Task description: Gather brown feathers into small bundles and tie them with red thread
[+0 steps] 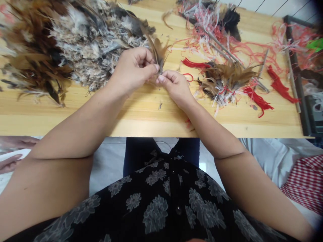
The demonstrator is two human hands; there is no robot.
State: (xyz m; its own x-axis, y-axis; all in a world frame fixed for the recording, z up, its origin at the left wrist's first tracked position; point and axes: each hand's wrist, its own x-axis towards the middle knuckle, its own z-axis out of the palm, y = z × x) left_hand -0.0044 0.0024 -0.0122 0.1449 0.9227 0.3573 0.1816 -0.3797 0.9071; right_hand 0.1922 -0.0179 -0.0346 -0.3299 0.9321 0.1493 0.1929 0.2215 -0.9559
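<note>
the left hand (132, 69) and right hand (174, 89) both grip a brown feather (161, 52) between their fingertips, close together. a heap of loose feathers (85, 57) lies just beyond on the wooden table (141, 114).

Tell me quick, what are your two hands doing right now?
Left hand: closed, pinching a brown feather.
Right hand: closed, pinching the lower end of that feather.

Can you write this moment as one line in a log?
left hand: pinches brown feather | right hand: pinches same feather | nearby: feather heap
</note>
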